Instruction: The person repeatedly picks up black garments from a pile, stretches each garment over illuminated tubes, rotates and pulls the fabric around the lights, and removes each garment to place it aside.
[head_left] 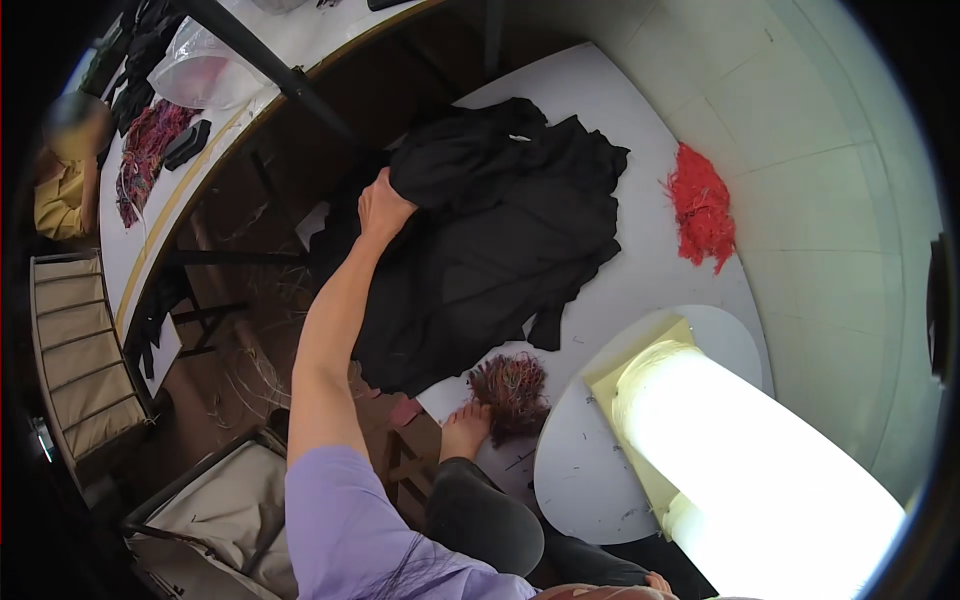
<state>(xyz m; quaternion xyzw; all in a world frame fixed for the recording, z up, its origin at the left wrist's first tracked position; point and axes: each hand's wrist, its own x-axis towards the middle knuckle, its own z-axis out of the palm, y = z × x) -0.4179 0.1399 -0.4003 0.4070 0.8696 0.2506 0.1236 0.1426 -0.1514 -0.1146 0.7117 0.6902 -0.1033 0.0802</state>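
My left hand (385, 207), at the end of an outstretched arm, grips the upper left edge of a large crumpled black cloth (490, 240). The cloth lies spread in folds over a white tabletop (655, 280), and a small white tag shows near its top. At the bottom edge, a little skin that seems to be my right hand (657, 581) shows beside my dark trouser leg; its fingers and anything in them are hidden. A bundle of mixed reddish threads (510, 392) lies below the cloth, beside a bare foot (465, 432).
Red threads (703, 210) lie near the tiled wall (800, 190). A bright tube lamp (740, 450) stands at the lower right above a round white surface (570, 470). At left are a fabric-lined rack (85, 350), another table (125, 260) and a person in yellow (62, 195).
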